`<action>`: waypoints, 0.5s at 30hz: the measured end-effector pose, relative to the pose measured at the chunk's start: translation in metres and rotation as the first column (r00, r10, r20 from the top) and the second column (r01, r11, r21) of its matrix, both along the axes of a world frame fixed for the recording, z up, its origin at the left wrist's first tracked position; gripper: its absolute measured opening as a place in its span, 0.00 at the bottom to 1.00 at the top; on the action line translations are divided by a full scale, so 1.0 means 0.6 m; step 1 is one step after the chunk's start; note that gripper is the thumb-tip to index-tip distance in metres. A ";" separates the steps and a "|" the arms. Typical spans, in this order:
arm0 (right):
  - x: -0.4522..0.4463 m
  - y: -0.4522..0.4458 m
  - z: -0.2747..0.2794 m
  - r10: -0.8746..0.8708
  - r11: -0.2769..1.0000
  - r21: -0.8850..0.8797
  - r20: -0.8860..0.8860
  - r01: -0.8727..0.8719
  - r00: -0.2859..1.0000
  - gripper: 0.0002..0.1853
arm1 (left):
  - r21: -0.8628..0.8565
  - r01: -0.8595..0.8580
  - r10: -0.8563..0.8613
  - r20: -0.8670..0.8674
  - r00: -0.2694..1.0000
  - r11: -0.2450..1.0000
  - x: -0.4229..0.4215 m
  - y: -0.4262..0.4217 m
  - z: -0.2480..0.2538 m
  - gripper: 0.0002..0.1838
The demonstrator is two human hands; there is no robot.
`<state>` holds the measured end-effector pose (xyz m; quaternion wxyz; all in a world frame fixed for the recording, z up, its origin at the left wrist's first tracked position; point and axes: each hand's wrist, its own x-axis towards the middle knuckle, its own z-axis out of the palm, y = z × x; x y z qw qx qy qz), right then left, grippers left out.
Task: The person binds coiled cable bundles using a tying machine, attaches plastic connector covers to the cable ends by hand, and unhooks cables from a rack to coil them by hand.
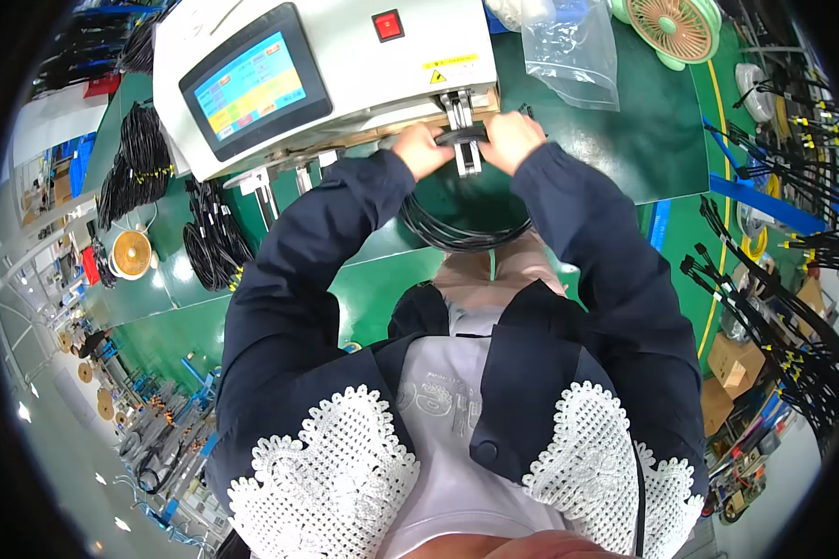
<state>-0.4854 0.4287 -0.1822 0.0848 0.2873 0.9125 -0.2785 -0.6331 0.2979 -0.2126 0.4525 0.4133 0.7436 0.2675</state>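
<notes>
A coil of black cable (466, 239) hangs in a loop over the green table's front edge. Its upper part lies at the metal clamp (462, 112) on the front of a white machine (373, 65). My left hand (420, 151) grips the cable bundle just left of the clamp, fingers closed. On the clamp's right side, my right hand (513, 141) is closed on the same bundle. Both hands are close to the machine's front, and their fingertips are partly hidden.
The machine has a lit touchscreen (254, 86) and a red switch (388, 25). Black cable bundles (213, 238) lie on the left. A plastic bag (573, 56) and green fan (669, 26) are at the back right. More cables (764, 307) hang at the right.
</notes>
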 end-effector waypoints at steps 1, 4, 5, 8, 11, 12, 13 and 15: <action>0.022 -0.020 0.010 -0.013 1.000 0.006 -0.077 0.013 0.997 0.12 | 0.135 0.084 -0.068 -0.121 0.990 0.987 0.009 -0.020 0.001 0.11; 0.082 -0.064 0.099 0.090 0.976 -0.193 -0.057 -0.100 0.994 0.17 | 0.084 0.090 -0.076 -0.156 0.985 0.992 0.073 -0.080 0.095 0.10; 0.109 -0.060 0.107 0.214 0.892 -0.386 -0.092 -0.233 0.972 0.17 | 0.095 0.117 -0.096 -0.201 0.975 0.989 0.094 -0.103 0.120 0.10; 0.136 -0.046 0.073 -0.141 0.667 -0.731 -0.311 -0.142 0.940 0.11 | 0.186 0.241 -0.172 -0.324 0.930 0.952 0.142 -0.172 0.138 0.11; 0.078 -0.032 0.029 -0.355 0.861 -0.471 -0.285 0.192 0.890 0.16 | 0.284 0.377 -0.216 -0.467 0.857 0.881 0.178 -0.202 0.145 0.13; 0.057 -0.035 0.008 -0.290 0.921 -0.339 -0.264 0.192 0.920 0.17 | 0.302 0.409 -0.231 -0.484 0.844 0.861 0.189 -0.210 0.145 0.13; 0.037 -0.039 -0.011 -0.226 0.962 -0.204 -0.235 0.180 0.945 0.17 | 0.314 0.440 -0.246 -0.502 0.829 0.841 0.197 -0.218 0.146 0.13; 0.019 -0.049 -0.045 -0.254 0.950 -0.234 -0.202 0.205 0.946 0.15 | 0.366 0.390 -0.212 -0.441 0.872 0.845 0.213 -0.236 0.148 0.12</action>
